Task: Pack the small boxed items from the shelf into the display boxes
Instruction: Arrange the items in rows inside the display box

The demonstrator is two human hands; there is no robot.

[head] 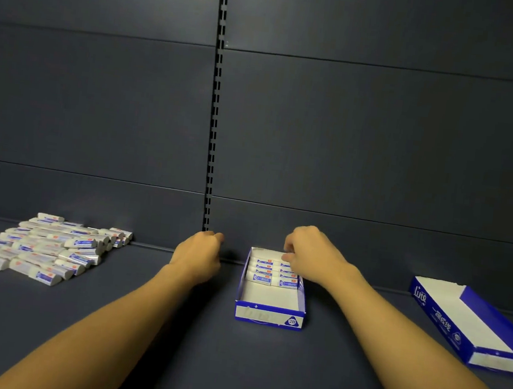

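Right hand (308,257) pinching a small boxed item in display box (269,317), items lying crosswise, left hand (199,256) curled, empty.

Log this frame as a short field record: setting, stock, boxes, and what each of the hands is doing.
setting: dark shelf with dark back panels
loose stock: pile of small boxed items on the shelf, far left
centre display box: far half filled in rows, near half bare
second display box: right, looks empty
left hand: curled, beside the centre box; contents not visible
right hand: over the centre box's far end, fingers at the packed items
progress: packing partly done
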